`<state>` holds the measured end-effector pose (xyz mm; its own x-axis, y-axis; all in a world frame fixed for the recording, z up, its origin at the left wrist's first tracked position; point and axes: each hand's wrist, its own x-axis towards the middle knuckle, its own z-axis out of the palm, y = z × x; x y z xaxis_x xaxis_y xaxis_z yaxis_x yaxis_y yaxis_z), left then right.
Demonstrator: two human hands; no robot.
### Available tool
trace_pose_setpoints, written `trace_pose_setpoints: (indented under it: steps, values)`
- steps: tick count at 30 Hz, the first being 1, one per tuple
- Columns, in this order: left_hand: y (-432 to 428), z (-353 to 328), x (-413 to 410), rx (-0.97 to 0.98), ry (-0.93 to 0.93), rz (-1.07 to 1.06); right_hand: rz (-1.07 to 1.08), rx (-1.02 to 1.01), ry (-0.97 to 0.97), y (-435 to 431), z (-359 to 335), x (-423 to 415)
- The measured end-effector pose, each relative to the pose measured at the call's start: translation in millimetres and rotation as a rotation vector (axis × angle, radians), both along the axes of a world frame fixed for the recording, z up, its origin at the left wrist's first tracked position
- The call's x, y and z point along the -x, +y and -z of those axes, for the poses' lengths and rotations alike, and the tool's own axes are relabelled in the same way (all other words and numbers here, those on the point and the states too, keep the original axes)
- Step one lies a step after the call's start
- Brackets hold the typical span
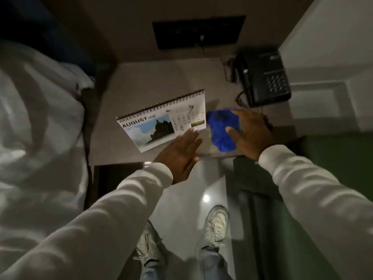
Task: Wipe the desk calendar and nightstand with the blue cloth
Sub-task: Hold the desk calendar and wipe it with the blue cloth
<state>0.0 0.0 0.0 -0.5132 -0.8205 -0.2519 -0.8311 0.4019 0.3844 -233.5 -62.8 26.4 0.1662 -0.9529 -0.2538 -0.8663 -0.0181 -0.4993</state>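
Desk calendar (161, 120) stands on the nightstand worktop (145, 81), tilted, showing August. Left hand (179, 154) is flat, fingers (189, 136) pressed together, tips at the calendar's lower right corner. Blue cloth (222, 130) lies crumpled just beside the calendar. Right hand (248, 132) rests on the cloth, fingers spread. Black telephone (264, 75) sits at the worktop's rear right.

White long sleeves (125, 201), pale jeans (149, 249), whitish sneakers (217, 223).
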Motion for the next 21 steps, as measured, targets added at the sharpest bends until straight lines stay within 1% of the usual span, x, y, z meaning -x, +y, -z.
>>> trace_pose_setpoints:
  steps: [4, 6, 9, 11, 15, 18, 21]
  values:
    - [-5, 50, 5, 0.046, 0.051, 0.017, -0.054, -0.013, 0.056, -6, 52, -14]
    - [-4, 69, 8, 0.053, 0.03, 0.029, -0.044, 0.019, 0.096, -5, 70, -21]
    - [-3, 86, 7, 0.085, -0.021, 0.039, 0.0, 0.055, 0.187, -6, 79, -30]
    - [-1, 92, 8, 0.1, -0.047, 0.043, 0.018, 0.059, 0.238, -5, 81, -34]
    - [3, 99, 10, 0.114, -0.059, 0.011, 0.046, 0.042, 0.259, -3, 84, -33]
    - [4, 96, 12, 0.077, -0.082, -0.015, 0.059, 0.034, 0.257, -3, 81, -32]
    - [3, 81, 14, -0.005, -0.059, -0.047, 0.087, 0.004, 0.224, -1, 71, -30]
